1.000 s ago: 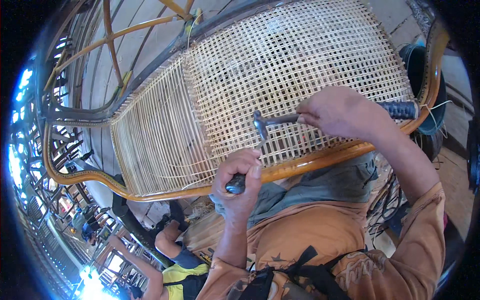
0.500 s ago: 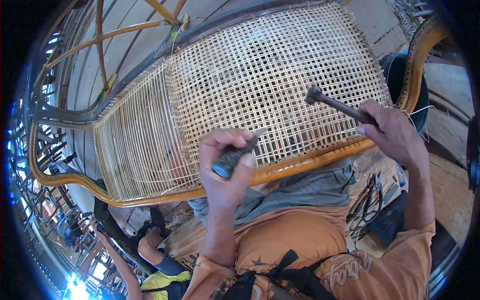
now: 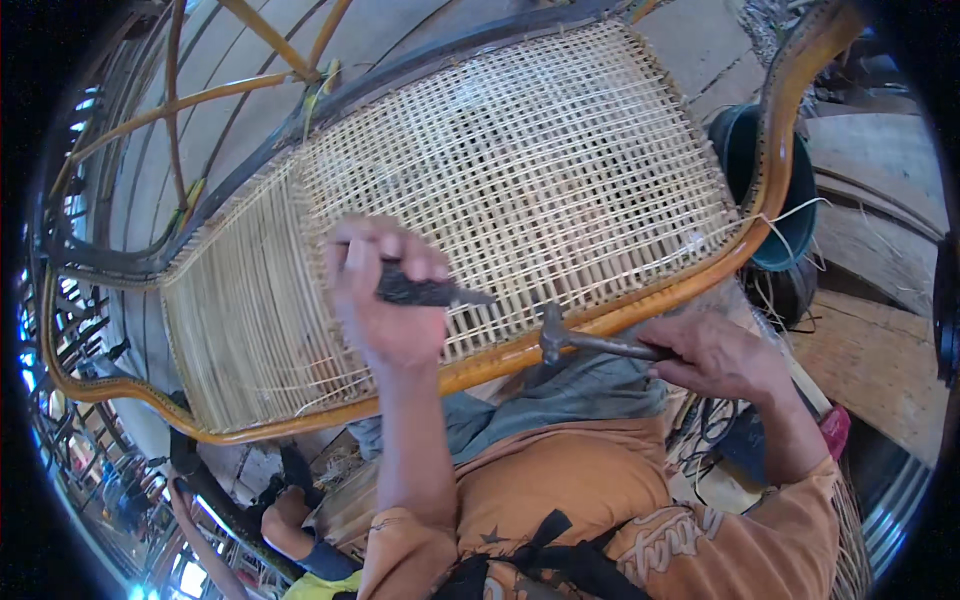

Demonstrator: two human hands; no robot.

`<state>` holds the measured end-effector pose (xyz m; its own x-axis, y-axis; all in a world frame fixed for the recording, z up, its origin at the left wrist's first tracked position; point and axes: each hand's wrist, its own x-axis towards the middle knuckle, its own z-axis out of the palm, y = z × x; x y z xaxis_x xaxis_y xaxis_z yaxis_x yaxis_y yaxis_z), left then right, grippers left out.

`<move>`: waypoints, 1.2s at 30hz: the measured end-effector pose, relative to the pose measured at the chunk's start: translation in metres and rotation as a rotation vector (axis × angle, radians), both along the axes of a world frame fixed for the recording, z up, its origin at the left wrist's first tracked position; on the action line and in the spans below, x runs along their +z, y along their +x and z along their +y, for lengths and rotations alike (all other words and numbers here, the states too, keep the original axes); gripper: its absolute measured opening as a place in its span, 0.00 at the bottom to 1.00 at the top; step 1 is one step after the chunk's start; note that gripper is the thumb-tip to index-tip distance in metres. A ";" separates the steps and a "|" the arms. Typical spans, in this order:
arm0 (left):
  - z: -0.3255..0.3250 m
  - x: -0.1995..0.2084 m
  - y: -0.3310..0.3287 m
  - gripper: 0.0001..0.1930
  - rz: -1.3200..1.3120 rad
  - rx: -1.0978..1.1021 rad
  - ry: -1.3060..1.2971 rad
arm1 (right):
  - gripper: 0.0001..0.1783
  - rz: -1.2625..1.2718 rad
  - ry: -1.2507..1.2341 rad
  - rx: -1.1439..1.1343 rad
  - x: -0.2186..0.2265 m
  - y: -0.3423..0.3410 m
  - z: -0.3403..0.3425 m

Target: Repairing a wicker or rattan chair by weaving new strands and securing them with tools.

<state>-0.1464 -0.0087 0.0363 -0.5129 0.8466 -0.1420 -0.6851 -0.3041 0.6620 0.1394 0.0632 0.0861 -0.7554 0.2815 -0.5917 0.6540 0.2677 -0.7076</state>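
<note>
Over the woven cane panel, the left hand grips a dark-handled tool. Near the glossy rail, the right hand clasps a hammer.

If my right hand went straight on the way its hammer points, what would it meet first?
Likely your left hand; depth's unclear, though, so the hammer could touch the rail or woven cane first.

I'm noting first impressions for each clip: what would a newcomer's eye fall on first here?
A large woven cane panel fills the middle, edged on the near side by a glossy, curved pole. Over it, the left grip holds a dark-handled metal tool, while the right grip holds a hammer by the pole.
</note>
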 end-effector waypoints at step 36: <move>0.021 -0.012 0.042 0.20 0.208 -0.379 -0.146 | 0.15 -0.065 0.283 0.111 -0.002 -0.012 -0.003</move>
<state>-0.1043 0.0120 0.0242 -0.2005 0.9589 -0.2008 -0.5782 0.0496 0.8144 0.1276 0.0597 0.0838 -0.7542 0.3595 -0.5495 0.6508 0.5207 -0.5525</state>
